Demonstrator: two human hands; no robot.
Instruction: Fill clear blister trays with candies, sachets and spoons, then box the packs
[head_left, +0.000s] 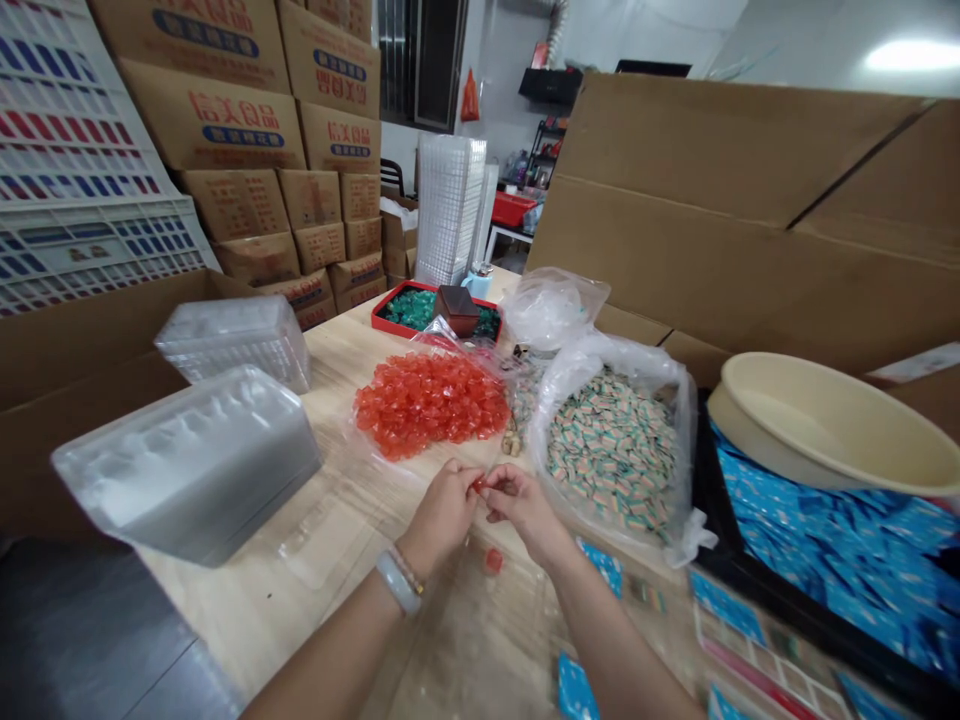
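Piece of translucent red plastic (493,561) lies on the wood-grain table (335,352); just beyond, left hand (448,505) and right hand (523,507) together pinch a small red part (478,486), before the red heap (431,405). Light, even fingertip pressure should suit it.

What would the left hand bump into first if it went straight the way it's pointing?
Probably the right hand. It is just ahead of the left hand, and both meet at a small red piece. Exactly how near they are in depth is hard to tell.
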